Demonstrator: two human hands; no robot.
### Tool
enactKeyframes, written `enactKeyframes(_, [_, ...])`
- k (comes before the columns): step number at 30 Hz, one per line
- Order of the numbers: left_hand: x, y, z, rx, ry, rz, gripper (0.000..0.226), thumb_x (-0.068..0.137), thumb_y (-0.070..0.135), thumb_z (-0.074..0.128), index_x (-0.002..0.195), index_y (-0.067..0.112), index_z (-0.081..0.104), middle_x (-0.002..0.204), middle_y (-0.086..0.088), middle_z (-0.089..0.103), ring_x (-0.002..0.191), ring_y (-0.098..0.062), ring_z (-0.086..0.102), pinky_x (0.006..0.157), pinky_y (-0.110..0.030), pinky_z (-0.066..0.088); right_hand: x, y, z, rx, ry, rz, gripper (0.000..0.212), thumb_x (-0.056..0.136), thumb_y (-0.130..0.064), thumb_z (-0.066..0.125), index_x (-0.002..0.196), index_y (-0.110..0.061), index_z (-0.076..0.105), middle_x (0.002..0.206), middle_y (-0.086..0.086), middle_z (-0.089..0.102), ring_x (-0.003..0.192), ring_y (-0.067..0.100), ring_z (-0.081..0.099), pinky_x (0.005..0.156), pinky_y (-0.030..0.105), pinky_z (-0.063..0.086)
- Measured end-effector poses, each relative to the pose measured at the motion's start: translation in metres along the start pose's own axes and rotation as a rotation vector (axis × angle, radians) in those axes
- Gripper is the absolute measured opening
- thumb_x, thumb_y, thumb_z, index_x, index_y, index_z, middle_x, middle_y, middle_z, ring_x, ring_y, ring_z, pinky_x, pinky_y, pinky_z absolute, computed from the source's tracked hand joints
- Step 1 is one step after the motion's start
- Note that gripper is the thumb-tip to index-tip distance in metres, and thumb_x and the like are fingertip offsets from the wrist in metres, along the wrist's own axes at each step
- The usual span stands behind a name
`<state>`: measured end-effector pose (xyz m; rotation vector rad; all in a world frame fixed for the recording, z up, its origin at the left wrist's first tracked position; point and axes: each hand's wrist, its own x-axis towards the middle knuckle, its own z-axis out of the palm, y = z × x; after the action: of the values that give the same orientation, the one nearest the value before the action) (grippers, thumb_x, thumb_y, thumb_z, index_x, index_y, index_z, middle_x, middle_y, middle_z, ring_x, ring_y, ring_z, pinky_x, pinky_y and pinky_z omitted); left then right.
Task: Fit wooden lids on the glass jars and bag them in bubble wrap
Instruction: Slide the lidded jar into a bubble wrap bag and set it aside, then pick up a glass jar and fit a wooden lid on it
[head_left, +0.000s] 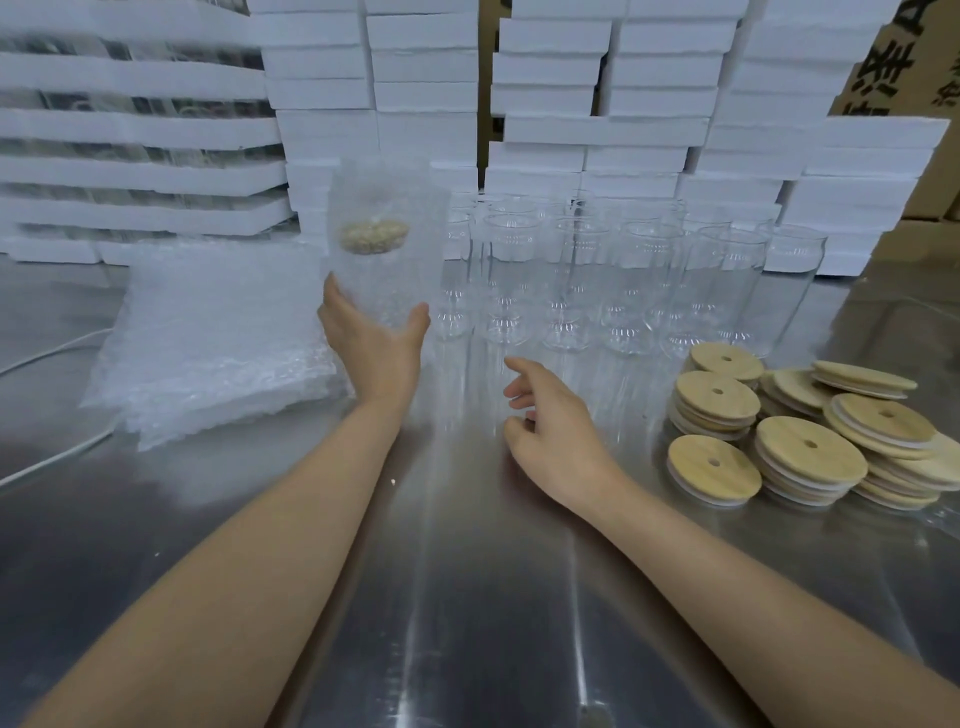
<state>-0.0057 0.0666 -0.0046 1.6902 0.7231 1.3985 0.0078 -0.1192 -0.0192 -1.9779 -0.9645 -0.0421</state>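
**A:** Which step is in hand?

**B:** I judge that one jar is finished. The left hand (374, 338) is up at eleven o'clock and holds the bagged jar (387, 270) upright by its base, thumb on one side and fingers on the other. Through the cloudy, bumpy wrap the round wooden lid (374, 237) shows on top of the jar.

**A:** And the other hand?

**B:** The right hand (550, 431) hovers low above the shiny steel table (467, 597), near the middle. Its fingers are loosely curled and hold nothing.

**A:** What does the next move call for?

**B:** Probably to put the packed jar aside, then to take a bare one. The glass jars (597, 270) stand in rows at one o'clock, clear and smooth and close together. I think a hand must pick one without knocking its neighbours. The lids (805, 431) lie in stacks at three o'clock. They are flat pale discs, each with a small hole and a white ring beneath. The bubble wrap bags (218, 343) lie in a soft pile at ten o'clock.

**A:** And behind?

**B:** White foam boxes (597, 130), matte and blocky, are stacked high at twelve o'clock.
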Motion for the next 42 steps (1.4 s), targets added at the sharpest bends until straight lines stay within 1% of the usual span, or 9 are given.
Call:
enactKeyframes(7, [0.021,-0.011,0.030,0.027,0.181,-0.016,0.094,0.075,0.026,0.079,0.147,0.003,0.024,0.142,-0.016,0.036,0.133,-0.030,0.032,0.105,-0.025,0.015,-0.003,0.000,0.003,-0.021,-0.034,-0.044,0.056,0.087,0.002,0.051,0.140,-0.016,0.046,0.108,0.000,0.055,0.087,0.011,0.054,0.080,0.000,0.035])
enactKeyframes(14, [0.050,-0.022,0.057,0.009,0.242,-0.072,0.095,0.079,0.027,0.077,0.151,0.008,0.019,0.145,-0.013,0.029,0.133,-0.029,0.035,0.108,-0.035,0.020,-0.003,-0.002,0.002,-0.030,-0.066,-0.096,0.054,0.088,0.001,0.050,0.140,-0.016,0.046,0.107,-0.002,0.058,0.098,0.011,0.054,0.090,0.009,0.036])
enactKeyframes(22, [0.080,-0.041,0.078,-0.102,0.174,-0.093,0.092,0.080,0.047,0.072,0.147,0.006,0.024,0.147,-0.011,0.031,0.137,-0.028,0.028,0.116,-0.037,0.018,0.000,0.003,0.002,-0.001,-0.079,-0.112,0.054,0.088,0.000,0.050,0.139,-0.019,0.046,0.104,-0.007,0.058,0.098,0.007,0.054,0.090,0.008,0.037])
enactKeyframes(24, [0.083,-0.043,0.081,-0.129,0.146,-0.089,0.088,0.083,0.052,0.067,0.147,0.007,0.027,0.147,-0.009,0.033,0.137,-0.025,0.028,0.112,-0.030,0.020,0.001,0.004,0.002,-0.009,-0.077,-0.118,0.054,0.089,-0.001,0.051,0.139,-0.020,0.047,0.104,-0.009,0.058,0.098,0.005,0.053,0.087,0.004,0.034])
enactKeyframes(29, [0.082,-0.040,0.081,-0.156,0.137,-0.086,0.084,0.087,0.059,0.052,0.149,0.008,0.025,0.152,-0.009,0.030,0.141,-0.023,0.024,0.114,-0.034,0.024,0.007,0.004,0.001,-0.022,-0.096,-0.124,0.054,0.089,0.000,0.051,0.140,-0.018,0.045,0.103,-0.008,0.058,0.099,0.005,0.052,0.088,0.002,0.032])
enactKeyframes(32, [0.069,-0.031,0.075,-0.047,0.216,0.152,0.081,0.090,0.052,0.052,0.146,-0.001,0.025,0.151,-0.019,0.027,0.141,-0.032,0.024,0.115,-0.039,0.019,0.008,0.004,-0.001,-0.007,-0.094,-0.109,0.054,0.087,0.001,0.051,0.139,-0.016,0.046,0.101,-0.004,0.059,0.095,0.008,0.053,0.087,0.003,0.035])
enactKeyframes(36, [0.055,-0.023,0.078,0.242,0.176,0.567,0.066,0.093,0.034,0.057,0.143,-0.003,0.035,0.147,-0.025,0.034,0.138,-0.040,0.030,0.116,-0.056,0.017,0.008,0.003,-0.001,-0.008,-0.091,-0.109,0.053,0.087,0.001,0.052,0.137,-0.016,0.048,0.101,-0.004,0.059,0.094,0.008,0.050,0.084,0.004,0.035])
enactKeyframes(39, [0.050,-0.023,0.080,0.449,0.108,0.762,0.059,0.096,0.027,0.051,0.147,0.004,0.032,0.153,-0.013,0.033,0.142,-0.038,0.025,0.117,-0.053,0.004,0.007,0.004,0.001,-0.004,-0.085,-0.118,0.053,0.087,0.001,0.051,0.137,-0.015,0.049,0.099,-0.005,0.059,0.094,0.006,0.050,0.085,0.005,0.035])
enactKeyframes(42, [0.049,-0.023,0.080,0.528,0.083,0.865,0.051,0.098,0.023,0.048,0.145,0.006,0.039,0.149,-0.008,0.042,0.141,-0.034,0.030,0.117,-0.054,0.008,0.006,0.005,0.003,-0.027,-0.086,-0.135,0.052,0.088,-0.002,0.051,0.138,-0.017,0.048,0.099,-0.008,0.057,0.096,0.003,0.048,0.086,0.003,0.033])
